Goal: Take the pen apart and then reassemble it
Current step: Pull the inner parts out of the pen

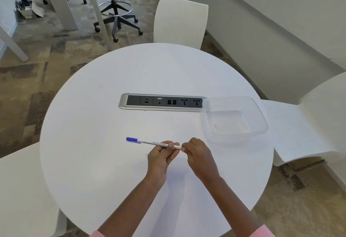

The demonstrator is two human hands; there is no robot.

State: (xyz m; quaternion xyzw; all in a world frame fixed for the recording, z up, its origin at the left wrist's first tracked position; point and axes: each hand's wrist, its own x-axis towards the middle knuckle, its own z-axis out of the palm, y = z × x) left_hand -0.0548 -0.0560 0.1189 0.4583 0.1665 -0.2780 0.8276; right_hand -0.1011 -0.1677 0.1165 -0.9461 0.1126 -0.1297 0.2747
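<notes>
Round white table (93, 124) in an office setting, patterned carpet beyond, seen from the single head view. Set into the tabletop at centre: one power and data strip (162, 102). At far right, touching the strip's end: one clear plastic container (260, 124), seemingly empty, probably placed within reach to receive loose parts. Around the table: three white chairs, with one dark swivel stool (114, 6) farther back. One pen (155, 142), white barrel with printed text, blue cap (132, 139) seated at its left end, held roughly level just above the near middle of the table. Left hand (161, 159) closed around the barrel right of its middle, likely to steady it against twisting or pulling. Right hand (198, 155) pinched onto the right end of the pen, fingertips covering the end piece; whether that piece is loosened cannot be told. Grip arrangement suggests removal of the end plug as the step in hand. No separated parts visible on the table, so disassembly judged barely begun. Two hands, two pink sleeve cuffs (262, 232) at the near edge.
</notes>
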